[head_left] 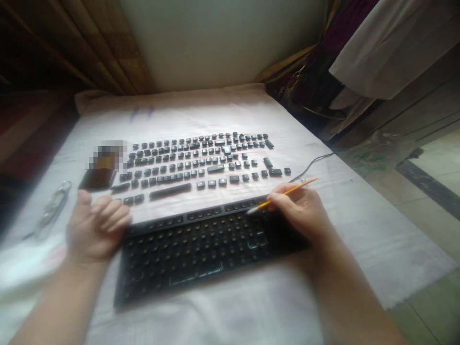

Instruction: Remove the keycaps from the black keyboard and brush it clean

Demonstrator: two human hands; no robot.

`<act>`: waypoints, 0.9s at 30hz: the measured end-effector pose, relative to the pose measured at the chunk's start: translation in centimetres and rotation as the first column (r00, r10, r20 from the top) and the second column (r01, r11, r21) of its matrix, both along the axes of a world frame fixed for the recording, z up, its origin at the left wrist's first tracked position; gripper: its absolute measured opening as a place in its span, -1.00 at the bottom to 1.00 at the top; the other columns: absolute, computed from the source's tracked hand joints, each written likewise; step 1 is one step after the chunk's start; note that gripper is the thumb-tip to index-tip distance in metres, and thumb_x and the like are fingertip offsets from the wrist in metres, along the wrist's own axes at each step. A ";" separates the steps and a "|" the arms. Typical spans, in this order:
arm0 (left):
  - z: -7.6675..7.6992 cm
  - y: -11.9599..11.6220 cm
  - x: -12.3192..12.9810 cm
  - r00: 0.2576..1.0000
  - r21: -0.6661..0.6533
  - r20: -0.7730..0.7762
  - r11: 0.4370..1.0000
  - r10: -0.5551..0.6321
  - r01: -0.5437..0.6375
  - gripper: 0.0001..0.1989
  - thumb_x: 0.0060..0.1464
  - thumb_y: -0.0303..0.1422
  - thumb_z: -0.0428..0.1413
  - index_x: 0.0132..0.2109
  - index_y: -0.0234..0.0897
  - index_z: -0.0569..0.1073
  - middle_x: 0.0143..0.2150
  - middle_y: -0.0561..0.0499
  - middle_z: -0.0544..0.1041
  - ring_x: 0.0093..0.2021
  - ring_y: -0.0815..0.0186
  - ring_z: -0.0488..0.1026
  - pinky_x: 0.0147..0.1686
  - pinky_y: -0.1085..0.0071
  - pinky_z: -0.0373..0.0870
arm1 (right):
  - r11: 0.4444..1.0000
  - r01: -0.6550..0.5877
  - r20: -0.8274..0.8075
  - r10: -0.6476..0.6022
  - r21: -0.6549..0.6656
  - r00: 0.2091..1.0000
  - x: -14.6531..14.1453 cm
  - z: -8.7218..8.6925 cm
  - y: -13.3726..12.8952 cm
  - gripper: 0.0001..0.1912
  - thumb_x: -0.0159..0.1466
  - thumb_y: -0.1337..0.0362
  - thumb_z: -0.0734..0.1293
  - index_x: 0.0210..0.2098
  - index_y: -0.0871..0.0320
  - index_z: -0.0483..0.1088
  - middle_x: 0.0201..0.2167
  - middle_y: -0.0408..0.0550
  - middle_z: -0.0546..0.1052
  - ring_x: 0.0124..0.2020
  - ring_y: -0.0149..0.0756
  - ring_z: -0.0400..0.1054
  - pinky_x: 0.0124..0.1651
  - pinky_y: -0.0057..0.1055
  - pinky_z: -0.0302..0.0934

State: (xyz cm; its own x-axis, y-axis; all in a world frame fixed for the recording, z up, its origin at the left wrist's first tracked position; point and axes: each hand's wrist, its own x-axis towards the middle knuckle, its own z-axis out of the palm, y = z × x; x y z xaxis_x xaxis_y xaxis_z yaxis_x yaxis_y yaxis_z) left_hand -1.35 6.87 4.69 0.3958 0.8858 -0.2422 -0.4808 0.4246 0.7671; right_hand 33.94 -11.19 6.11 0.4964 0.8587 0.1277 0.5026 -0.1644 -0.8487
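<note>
A black keyboard base (201, 249) with its keycaps off lies on the cloth-covered table, slightly tilted in view. My right hand (302, 208) pinches a thin orange brush (294, 189), whose pale tip is over the upper right part of the base. At the base's upper left corner is my left hand (97, 225), its fingers curled in and the thumb up; whether anything is inside them is hidden. Beyond the base, loose black keycaps lie in rows, with a long spacebar (170, 190) in the nearest row.
A dark phone-like object (97, 178), partly pixelated, lies at the left behind my left hand. Farther left is a clear, looped item (53, 206). A thin cable (312, 163) runs off the table's right edge. White cloth (388, 52) hangs at the upper right.
</note>
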 end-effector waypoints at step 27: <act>0.6 -1.0 0.1 0.984 0.078 -0.168 0.996 0.056 -0.043 -0.27 0.43 -0.12 -0.41 -0.65 -0.26 0.22 -0.73 0.14 0.04 -0.73 0.44 -0.04 -0.75 0.57 0.11 | 0.721 0.684 -0.720 -0.416 0.111 0.556 4.2 -1.9 -3.5 -0.88 -0.12 0.26 0.45 -0.56 0.14 0.49 -0.63 -0.24 0.56 -0.57 -0.41 0.48 -0.41 -0.52 0.39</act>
State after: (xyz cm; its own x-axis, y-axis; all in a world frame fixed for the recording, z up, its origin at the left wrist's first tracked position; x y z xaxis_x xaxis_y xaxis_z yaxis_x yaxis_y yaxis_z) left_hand -1.24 5.91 5.24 0.3100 0.9211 -0.2355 -0.3597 0.3429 0.8678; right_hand 38.09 -14.69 4.17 0.9235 0.3417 -0.1741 -0.2342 0.1430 -0.9616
